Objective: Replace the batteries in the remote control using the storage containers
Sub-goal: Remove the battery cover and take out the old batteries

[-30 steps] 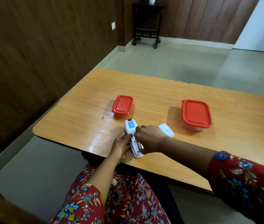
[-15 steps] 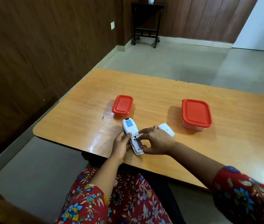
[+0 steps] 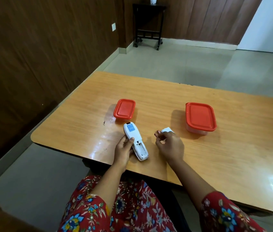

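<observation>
Small red-lidded container (image 3: 124, 108): beyond your left hand (image 3: 123, 149), lid on, near remote's far end. Your left hand grips remote (image 3: 136, 135) from its left edge, thumb curled onto back face. Remote lies face down on table (image 3: 216, 156), battery bay open just right of thumb. Your right hand (image 3: 170, 146): apart from remote, fingertips pinching battery (image 3: 157, 132). White battery cover (image 3: 166, 130) on table just behind those fingers. Large red-lidded container (image 3: 200, 117): beyond and right of right hand, lid on.

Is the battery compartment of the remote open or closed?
Open. The remote lies back up, its bay uncovered; the white cover lies apart, by the right hand.
</observation>
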